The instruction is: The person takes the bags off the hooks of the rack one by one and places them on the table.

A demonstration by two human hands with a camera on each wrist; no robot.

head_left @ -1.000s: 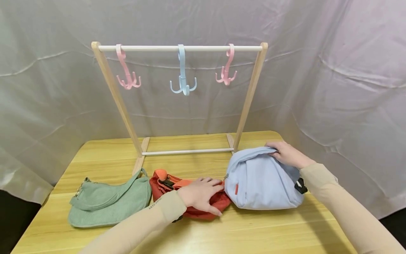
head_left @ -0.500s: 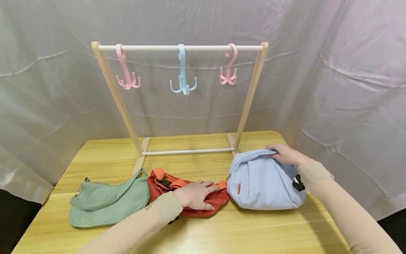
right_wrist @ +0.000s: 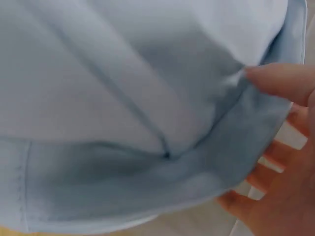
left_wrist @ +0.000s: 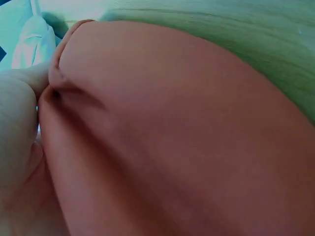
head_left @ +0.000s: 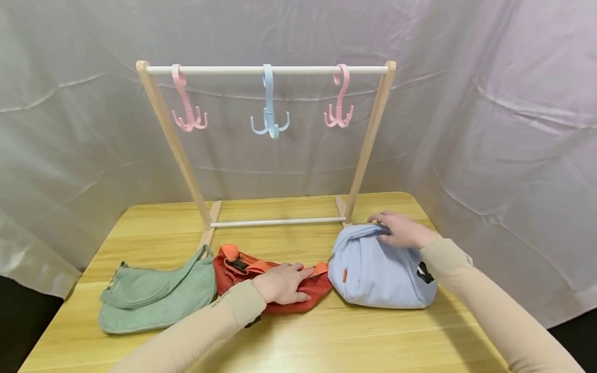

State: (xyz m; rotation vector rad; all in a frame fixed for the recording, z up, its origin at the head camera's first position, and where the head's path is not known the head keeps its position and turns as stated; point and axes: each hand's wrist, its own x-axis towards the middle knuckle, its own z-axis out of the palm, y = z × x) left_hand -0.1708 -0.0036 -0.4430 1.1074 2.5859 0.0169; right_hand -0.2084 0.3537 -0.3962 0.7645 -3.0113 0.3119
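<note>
A red waist bag [head_left: 298,305] with orange straps and a black buckle lies in the middle of the table. My left hand [head_left: 282,284] rests on it, fingers stretched over its top. In the left wrist view, the bag's red cloth [left_wrist: 187,113] fills most of the picture beside part of that hand. To the right sits a light blue bag [head_left: 378,272] with a red tag. My right hand [head_left: 403,229] holds its upper edge. In the right wrist view, the thumb presses the light blue cloth [right_wrist: 147,187] while the other fingers reach behind it.
Left of the red bag lies a green shoulder bag [head_left: 158,298]. A wooden rack [head_left: 280,223] stands behind the bags. From its top bar hang a left pink hook [head_left: 188,103], a blue hook [head_left: 269,103] and a right pink hook [head_left: 342,98]. Grey cloth [head_left: 298,160] closes off the back.
My right hand has moved left, and the light blue bag has shifted slightly left. The left hand and red bag have also slid a little left. The right pink hook has turned.
</note>
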